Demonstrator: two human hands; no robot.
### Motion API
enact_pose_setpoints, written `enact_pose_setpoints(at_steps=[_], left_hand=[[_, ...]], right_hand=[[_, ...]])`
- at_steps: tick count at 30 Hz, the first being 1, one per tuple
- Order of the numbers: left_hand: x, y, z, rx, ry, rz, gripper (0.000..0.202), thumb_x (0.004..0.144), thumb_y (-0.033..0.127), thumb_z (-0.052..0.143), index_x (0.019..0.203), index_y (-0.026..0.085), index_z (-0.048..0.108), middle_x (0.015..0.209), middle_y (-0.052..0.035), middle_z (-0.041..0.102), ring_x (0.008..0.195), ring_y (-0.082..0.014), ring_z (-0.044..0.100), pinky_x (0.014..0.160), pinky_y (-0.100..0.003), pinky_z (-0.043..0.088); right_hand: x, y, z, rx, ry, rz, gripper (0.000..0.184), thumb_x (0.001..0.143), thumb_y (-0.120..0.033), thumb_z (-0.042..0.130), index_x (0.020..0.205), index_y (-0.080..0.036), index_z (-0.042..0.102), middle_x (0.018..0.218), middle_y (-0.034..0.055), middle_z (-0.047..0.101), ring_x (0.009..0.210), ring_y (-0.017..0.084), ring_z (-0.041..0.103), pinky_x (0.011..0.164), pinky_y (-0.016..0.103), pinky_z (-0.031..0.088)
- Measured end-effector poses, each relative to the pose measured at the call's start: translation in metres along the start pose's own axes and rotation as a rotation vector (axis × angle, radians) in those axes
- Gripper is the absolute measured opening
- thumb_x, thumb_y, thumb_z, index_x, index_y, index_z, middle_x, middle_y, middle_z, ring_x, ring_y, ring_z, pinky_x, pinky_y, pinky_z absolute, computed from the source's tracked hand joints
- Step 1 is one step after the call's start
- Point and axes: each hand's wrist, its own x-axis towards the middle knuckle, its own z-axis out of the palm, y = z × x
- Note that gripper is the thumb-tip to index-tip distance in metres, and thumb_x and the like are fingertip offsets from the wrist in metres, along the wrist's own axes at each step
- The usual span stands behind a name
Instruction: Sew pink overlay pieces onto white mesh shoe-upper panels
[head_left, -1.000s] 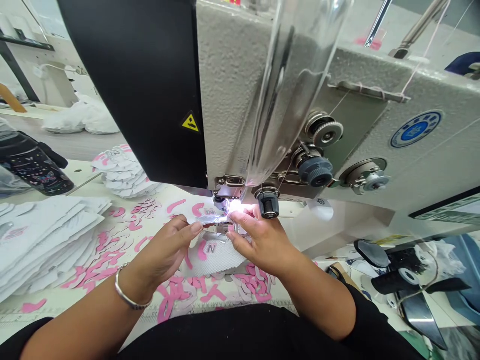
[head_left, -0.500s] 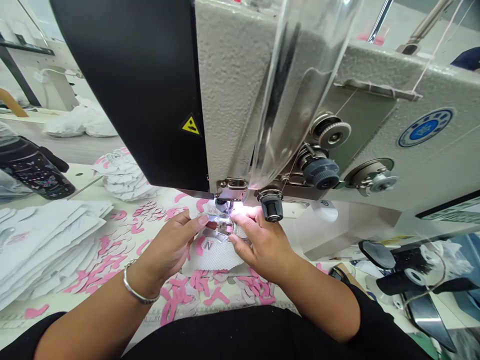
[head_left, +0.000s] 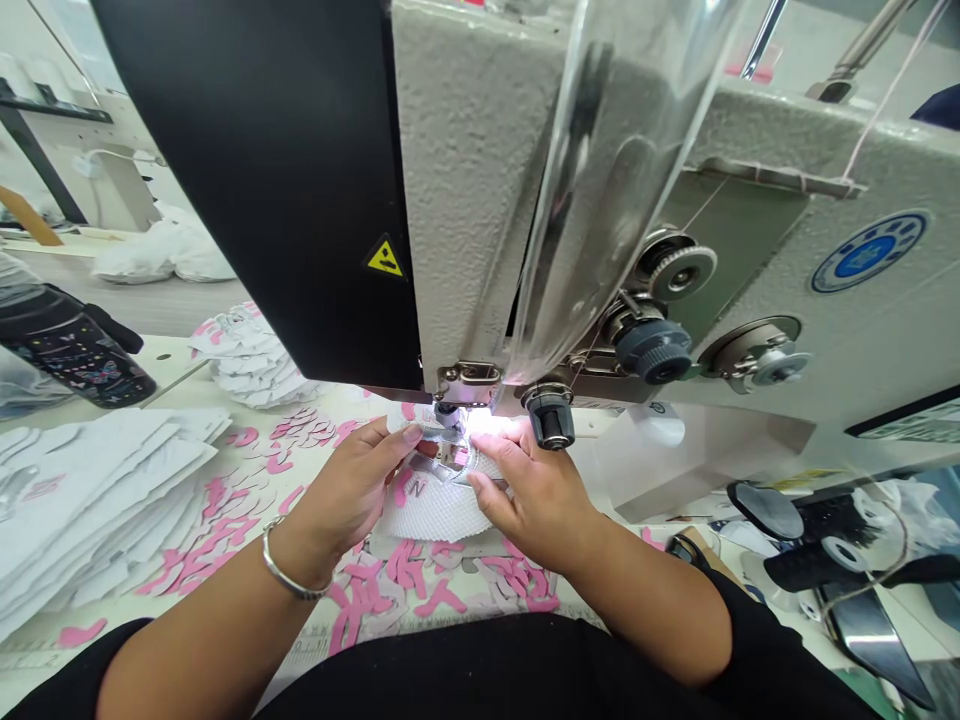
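Shifted forward, left grip [head_left: 352, 485] pinching white fabric [head_left: 435, 515], right grip [head_left: 541, 495] touching it, closure unclear

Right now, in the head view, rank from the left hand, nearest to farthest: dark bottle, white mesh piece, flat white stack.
From the left hand:
1. white mesh piece: at its fingertips, under the machine head
2. flat white stack: to its left
3. dark bottle: far left, beyond the stack

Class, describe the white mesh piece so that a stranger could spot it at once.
Start at the grey sewing machine, then drop to its bright light. Just below, between the left hand and the right hand, lies the white mesh piece; unlike the pink pieces nearby, it bears a letter N.
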Motion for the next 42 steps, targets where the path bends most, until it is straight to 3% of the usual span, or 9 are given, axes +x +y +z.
enact_pose_setpoints(at_steps=[9, 16, 22, 29, 32, 34, 37, 40, 42], left_hand=[[0.010, -0.004, -0.003, 0.039, -0.001, 0.064, 0.025, 0.082, 0.041, 0.071, 0.075, 0.017, 0.070, 0.075, -0.0043, 0.067, 0.070, -0.0145, 0.058, 0.067, -0.025, 0.047], [0.000, -0.003, -0.012, 0.369, -0.036, 0.041, 0.037, 0.083, 0.053, 0.065, 0.094, 0.018, 0.074, 0.075, -0.0057, 0.066, 0.057, -0.0146, 0.054, 0.048, -0.023, 0.039], [-0.010, 0.008, -0.020, 0.777, -0.086, 0.243, 0.031, 0.083, 0.046, 0.067, 0.104, 0.024, 0.072, 0.095, -0.0067, 0.068, 0.086, -0.0228, 0.062, 0.067, -0.026, 0.047], [-0.012, 0.014, -0.022, 0.875, -0.118, 0.349, 0.026, 0.086, 0.041, 0.064, 0.106, 0.027, 0.073, 0.104, -0.0061, 0.067, 0.095, -0.0245, 0.061, 0.083, -0.029, 0.045], [-0.016, 0.025, -0.017, 0.963, -0.170, 0.378, 0.024, 0.083, 0.039, 0.066, 0.103, 0.029, 0.075, 0.100, -0.0050, 0.068, 0.091, -0.0239, 0.061, 0.081, -0.028, 0.045], [-0.021, 0.033, -0.011, 1.007, -0.193, 0.318, 0.021, 0.082, 0.041, 0.067, 0.096, 0.027, 0.075, 0.092, -0.0040, 0.069, 0.082, -0.0220, 0.061, 0.071, -0.026, 0.045], [-0.028, 0.037, -0.002, 0.955, -0.175, 0.075, 0.027, 0.085, 0.049, 0.062, 0.087, 0.023, 0.069, 0.074, -0.0015, 0.064, 0.065, -0.0182, 0.057, 0.056, -0.024, 0.040], [-0.031, 0.027, 0.005, 0.715, -0.098, -0.104, 0.034, 0.084, 0.055, 0.061, 0.090, 0.022, 0.062, 0.070, 0.0007, 0.060, 0.058, -0.0158, 0.054, 0.052, -0.024, 0.040], [-0.031, 0.018, 0.008, 0.515, -0.061, -0.103, 0.034, 0.084, 0.054, 0.063, 0.093, 0.021, 0.059, 0.071, 0.0010, 0.060, 0.059, -0.0147, 0.055, 0.053, -0.023, 0.042]], right_hand=[[-0.003, -0.001, 0.004, -0.043, 0.061, -0.044, 0.030, 0.093, -0.036, 0.053, 0.112, -0.017, 0.067, 0.102, 0.0128, 0.061, 0.093, 0.025, 0.059, 0.082, 0.043, 0.055], [-0.001, -0.001, 0.002, -0.071, 0.046, -0.050, 0.031, 0.094, -0.037, 0.052, 0.111, -0.017, 0.068, 0.102, 0.0138, 0.061, 0.095, 0.026, 0.059, 0.084, 0.044, 0.055], [-0.002, 0.001, 0.001, -0.063, 0.023, -0.060, 0.032, 0.094, -0.036, 0.052, 0.114, -0.015, 0.067, 0.102, 0.0141, 0.061, 0.098, 0.026, 0.059, 0.085, 0.045, 0.055], [0.002, 0.002, -0.003, -0.048, -0.008, -0.032, 0.032, 0.095, -0.036, 0.051, 0.114, -0.016, 0.068, 0.104, 0.0144, 0.061, 0.103, 0.027, 0.057, 0.091, 0.045, 0.053], [0.004, 0.004, -0.005, -0.036, -0.022, -0.035, 0.029, 0.096, -0.036, 0.051, 0.112, -0.018, 0.068, 0.102, 0.0118, 0.063, 0.100, 0.025, 0.059, 0.089, 0.041, 0.053], [0.004, 0.007, -0.007, -0.046, -0.012, -0.044, 0.028, 0.096, -0.037, 0.052, 0.111, -0.020, 0.068, 0.104, 0.0104, 0.064, 0.099, 0.024, 0.059, 0.088, 0.040, 0.052], [0.001, 0.008, -0.008, -0.107, 0.116, -0.061, 0.024, 0.095, -0.036, 0.055, 0.106, -0.020, 0.069, 0.106, 0.0100, 0.065, 0.100, 0.025, 0.058, 0.093, 0.043, 0.047], [-0.002, 0.008, -0.008, -0.100, 0.254, -0.093, 0.018, 0.094, -0.031, 0.057, 0.102, -0.020, 0.069, 0.102, 0.0082, 0.068, 0.100, 0.024, 0.059, 0.096, 0.042, 0.043], [-0.001, 0.008, -0.008, -0.046, 0.186, -0.104, 0.018, 0.096, -0.030, 0.054, 0.102, -0.021, 0.068, 0.098, 0.0059, 0.069, 0.098, 0.022, 0.062, 0.094, 0.039, 0.043]])
